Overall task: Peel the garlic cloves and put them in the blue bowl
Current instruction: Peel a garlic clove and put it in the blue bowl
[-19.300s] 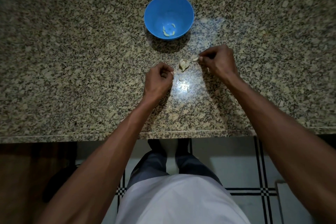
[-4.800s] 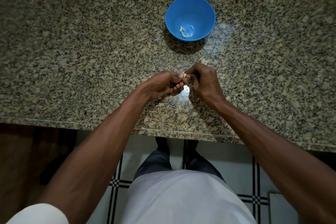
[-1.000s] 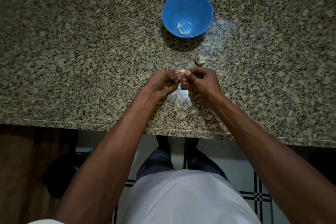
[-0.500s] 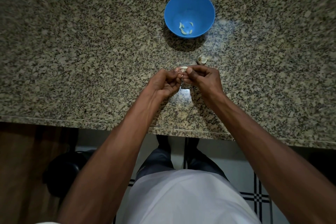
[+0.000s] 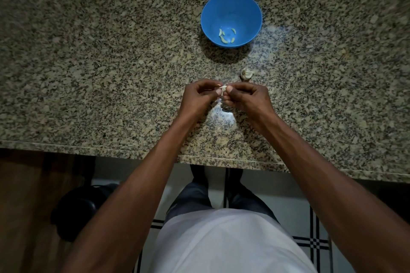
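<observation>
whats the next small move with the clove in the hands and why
Probably finish pulling the skin off. Both the left hand and right hand pinch the garlic clove over the counter, short of the blue bowl, and papery skin seems to cling to it.

arms: bare, no sleeves showing
top [image 5: 224, 241]: white
trousers [image 5: 195, 197]: dark blue-grey
shoes [image 5: 199, 172]: dark

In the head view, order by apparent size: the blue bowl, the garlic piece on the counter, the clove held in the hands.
1. blue bowl
2. garlic piece
3. clove, mostly hidden between fingers, so its rank is unsure.
</observation>
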Demonstrator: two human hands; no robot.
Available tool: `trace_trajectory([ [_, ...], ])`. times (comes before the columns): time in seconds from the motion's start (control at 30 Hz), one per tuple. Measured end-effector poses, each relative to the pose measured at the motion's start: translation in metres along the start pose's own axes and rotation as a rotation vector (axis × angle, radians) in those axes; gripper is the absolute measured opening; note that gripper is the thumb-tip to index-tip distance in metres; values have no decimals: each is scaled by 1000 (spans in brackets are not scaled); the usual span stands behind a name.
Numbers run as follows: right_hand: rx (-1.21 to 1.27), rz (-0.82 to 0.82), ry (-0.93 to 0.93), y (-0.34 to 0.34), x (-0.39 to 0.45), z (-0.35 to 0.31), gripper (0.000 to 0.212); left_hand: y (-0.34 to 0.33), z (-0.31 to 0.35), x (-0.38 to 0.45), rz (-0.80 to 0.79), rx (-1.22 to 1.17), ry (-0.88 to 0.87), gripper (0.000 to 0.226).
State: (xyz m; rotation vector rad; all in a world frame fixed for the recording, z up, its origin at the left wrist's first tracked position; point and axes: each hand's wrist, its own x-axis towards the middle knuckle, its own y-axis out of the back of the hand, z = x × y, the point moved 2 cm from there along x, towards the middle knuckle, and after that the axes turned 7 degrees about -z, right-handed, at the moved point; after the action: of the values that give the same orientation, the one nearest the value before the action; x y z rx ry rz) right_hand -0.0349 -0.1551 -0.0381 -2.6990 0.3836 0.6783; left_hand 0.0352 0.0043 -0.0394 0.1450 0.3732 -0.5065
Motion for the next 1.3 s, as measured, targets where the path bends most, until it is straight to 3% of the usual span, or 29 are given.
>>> trace_trajectory([
  [0.23, -46, -46, -66, 6, -1, -2, 24, -7, 7, -2, -8, 275, -175, 16],
  [0.4, -137, -61, -84, 5, -6, -10, 22, -6, 7, 3, 46, 649, -380, 13],
  [0.53, -245, 21, -19, 0, -4, -8, 17, -11, 7, 3, 110, 694, -441, 12],
  [0.73, -540, 117, 189, -5, -6, -5, 15, -20, 14, 1, 166, 642, -316, 13],
  [0.87, -739, 156, 387, -7, -8, -3, 11, -19, 13, 6, 134, 506, -119, 12],
  [1.0, -962, 127, 548, -3, -9, 1, 11, -13, 19, 5, -15, 313, 97, 10],
  [1.1, -1102, 66, 651, -1, -10, 2, 10, -8, 25, 4, -148, 9, 392, 12],
  [1.17, -1129, 42, 666, -1, -10, 2, 9, -4, 25, 4, -219, -47, 526, 13],
  [1.23, -1038, 63, 569, -2, -9, 0, 11, -2, 21, 7, -231, -21, 469, 14],
  [1.3, -809, 104, 332, -2, -8, -6, 12, -1, 19, 7, -184, 114, 254, 17],
])
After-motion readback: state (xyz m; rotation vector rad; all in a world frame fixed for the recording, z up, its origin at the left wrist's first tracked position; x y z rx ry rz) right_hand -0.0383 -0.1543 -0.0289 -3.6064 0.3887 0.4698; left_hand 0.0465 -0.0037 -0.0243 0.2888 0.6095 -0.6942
